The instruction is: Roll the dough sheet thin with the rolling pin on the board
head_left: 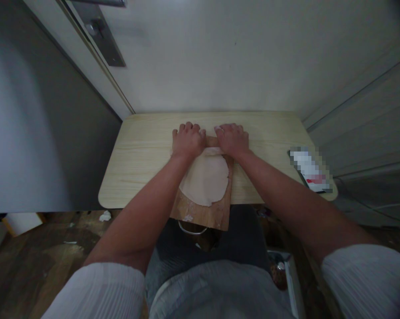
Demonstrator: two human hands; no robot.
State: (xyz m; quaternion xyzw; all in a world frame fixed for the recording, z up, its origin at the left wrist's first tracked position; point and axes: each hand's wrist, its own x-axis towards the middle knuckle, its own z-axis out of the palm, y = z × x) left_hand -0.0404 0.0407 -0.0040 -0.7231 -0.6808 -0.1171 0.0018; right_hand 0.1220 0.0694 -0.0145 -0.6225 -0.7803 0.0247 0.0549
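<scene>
A flat, rounded sheet of dough [206, 179] lies on a wooden board [203, 213], whose near end juts past the table edge. Across the dough's far end runs a pale bar that looks like a rolling pin [213, 151]; my hands cover its ends. My left hand [188, 141] is closed over the left end, fingers curled forward. On the right end, my right hand [233, 139] is closed in the same way, its thumb whitened, perhaps by flour. Both palms are hidden from view.
The light wood table [138, 155] stands against a white door [203, 66] with a metal handle plate [102, 35]. A phone [309, 170] with a blurred screen lies at the table's right. Below right is an open box or drawer [291, 279].
</scene>
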